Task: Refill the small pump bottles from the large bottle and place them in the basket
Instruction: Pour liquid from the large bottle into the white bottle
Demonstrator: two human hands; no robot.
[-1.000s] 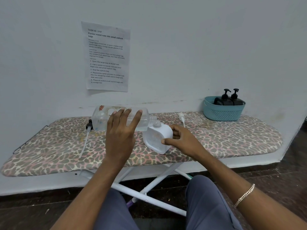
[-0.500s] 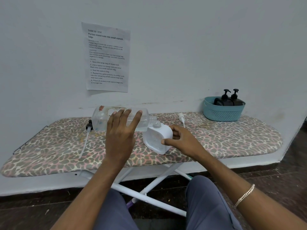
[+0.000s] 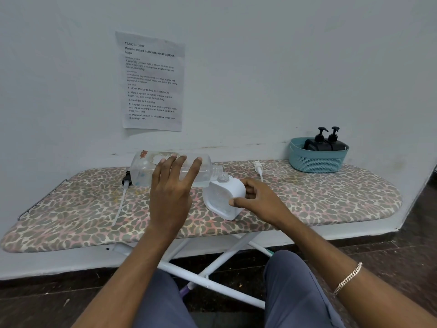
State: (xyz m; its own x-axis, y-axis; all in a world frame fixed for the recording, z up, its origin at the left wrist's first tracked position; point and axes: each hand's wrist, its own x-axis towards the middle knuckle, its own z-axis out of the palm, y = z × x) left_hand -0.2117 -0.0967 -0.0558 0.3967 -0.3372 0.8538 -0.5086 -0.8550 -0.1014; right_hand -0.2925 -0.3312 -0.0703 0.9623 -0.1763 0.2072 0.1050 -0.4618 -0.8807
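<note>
1. Nearest you, your left hand (image 3: 170,192) was wrapped over the large clear bottle (image 3: 146,166). It held the bottle almost level, with the mouth just above the open neck of the small white bottle (image 3: 223,197).
2. Your right hand (image 3: 257,200) pinched the small white bottle between thumb and fingers and leaned it toward that mouth on the leopard-print ironing board (image 3: 331,200).
3. The two narrow openings met at an angle. A small drift of either hand would probably have sent liquid down the white shoulder and into the fabric cover. Whether anything was flowing could not be made out.
4. The white body was opaque, so the fill level was hidden and overfilling was a real risk.
5. The small bottle seemed to rest on one edge, so loosening your pinch could have tipped it.
6. Behind it lay a white pump head (image 3: 258,168), and at the left a black pump with a long tube (image 3: 125,183). A careless sweep of the large bottle could have knocked either away.
7. Farthest, at the right end, the teal basket (image 3: 316,162) held two black pump bottles (image 3: 326,144), well apart from your work.
</note>
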